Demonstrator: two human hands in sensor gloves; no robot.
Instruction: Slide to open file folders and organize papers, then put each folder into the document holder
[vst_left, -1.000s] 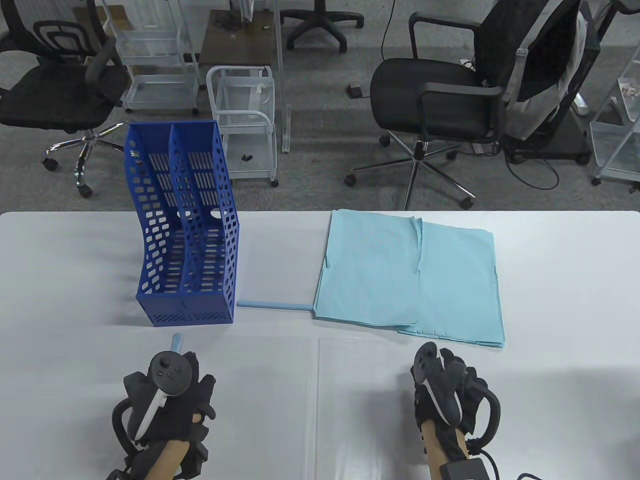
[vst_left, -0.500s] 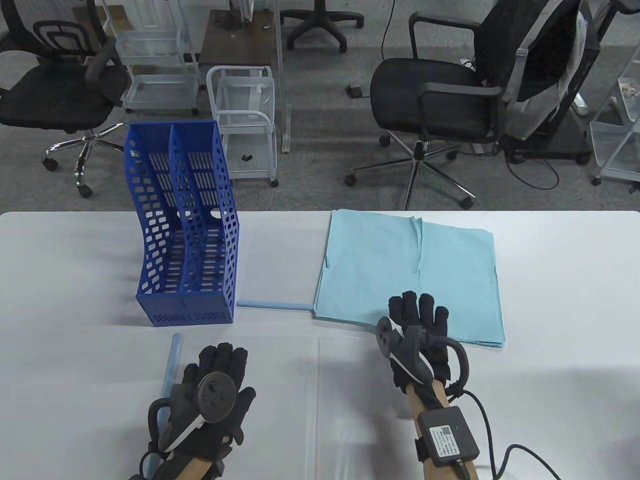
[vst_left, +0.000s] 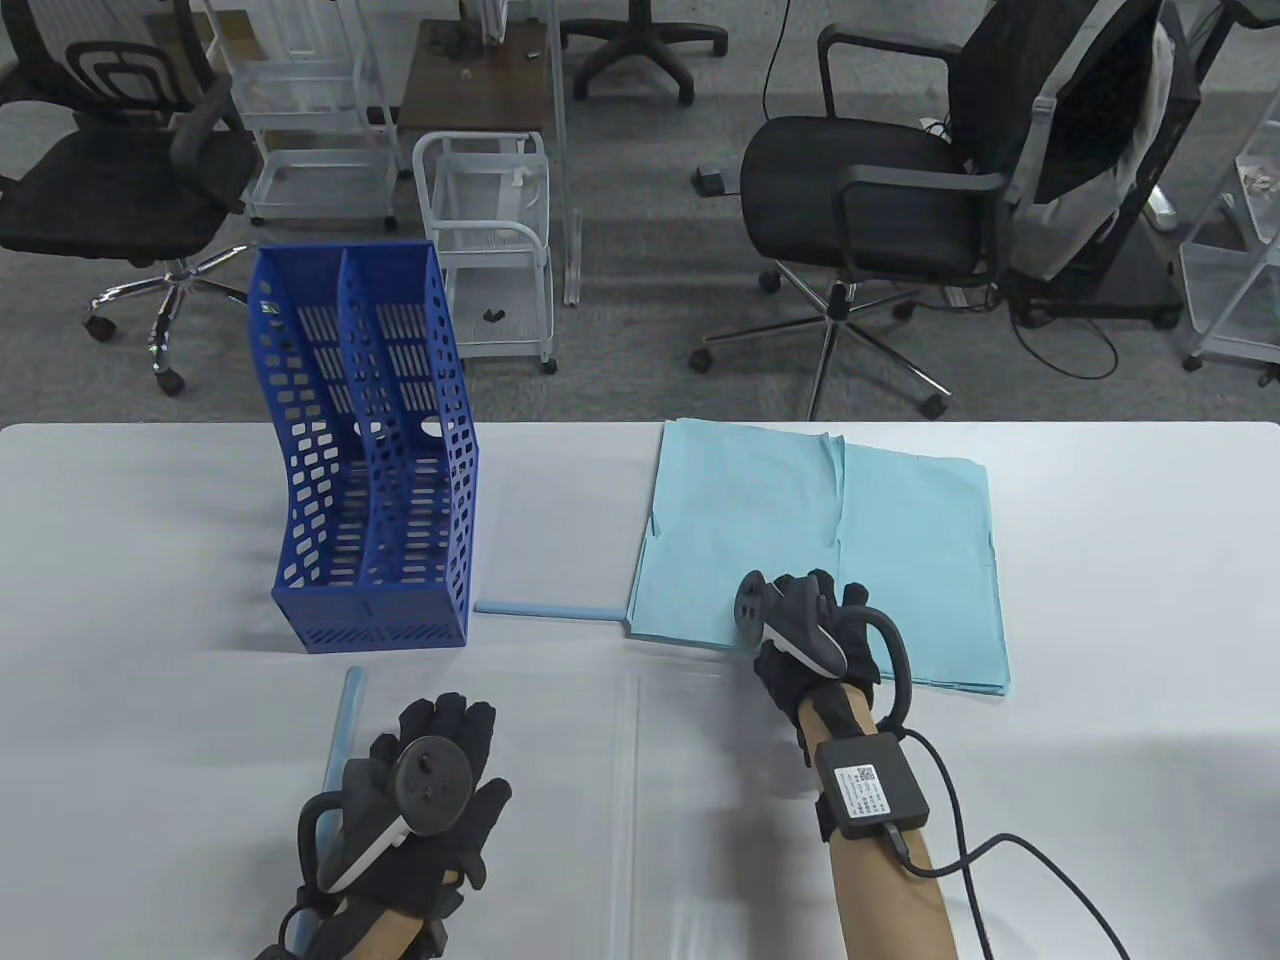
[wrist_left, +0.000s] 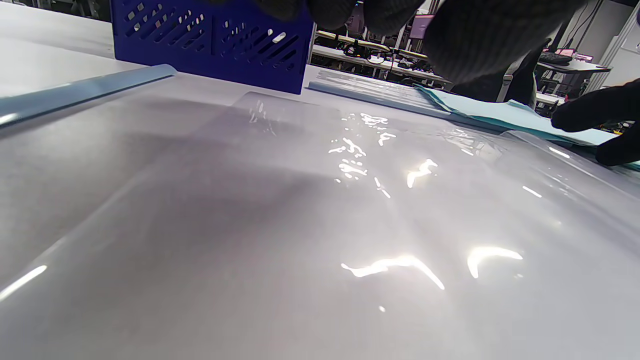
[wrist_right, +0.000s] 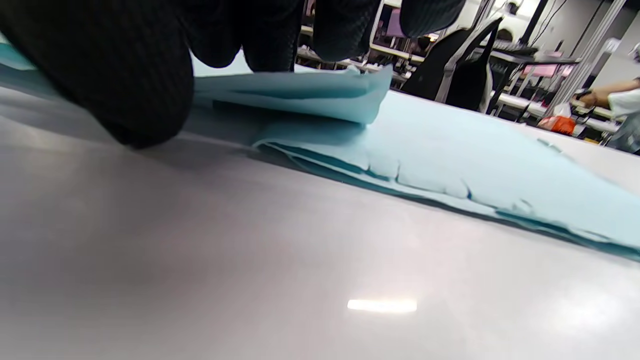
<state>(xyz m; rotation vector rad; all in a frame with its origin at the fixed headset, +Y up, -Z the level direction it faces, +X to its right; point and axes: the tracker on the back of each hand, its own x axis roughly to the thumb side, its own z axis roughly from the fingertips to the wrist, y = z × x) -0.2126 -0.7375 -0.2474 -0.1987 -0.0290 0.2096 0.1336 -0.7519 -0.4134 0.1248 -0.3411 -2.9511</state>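
Observation:
A stack of light blue papers (vst_left: 820, 520) lies at the centre right of the table. My right hand (vst_left: 800, 620) is at its near edge with the fingers curled. In the right wrist view the fingers (wrist_right: 345, 25) and thumb pinch the top sheets (wrist_right: 300, 92), lifting them off the stack. My left hand (vst_left: 440, 740) lies flat, fingers spread, on an opened clear folder (vst_left: 640, 800) spread over the near table. That folder's light blue slide bar (vst_left: 340, 730) lies off it, just left of this hand. The blue document holder (vst_left: 370, 450) stands upright at the back left, both slots showing no folder.
A second clear folder (vst_left: 550, 520) with its slide bar (vst_left: 545, 608) on lies between the holder and the papers. Beyond the table's far edge stand office chairs (vst_left: 880, 190) and white wire carts (vst_left: 490, 240).
My right hand reached forward from the near edge onto the papers, then curled its fingers on their near edge. My left hand opened flat on the clear folder, uncovering the slide bar.

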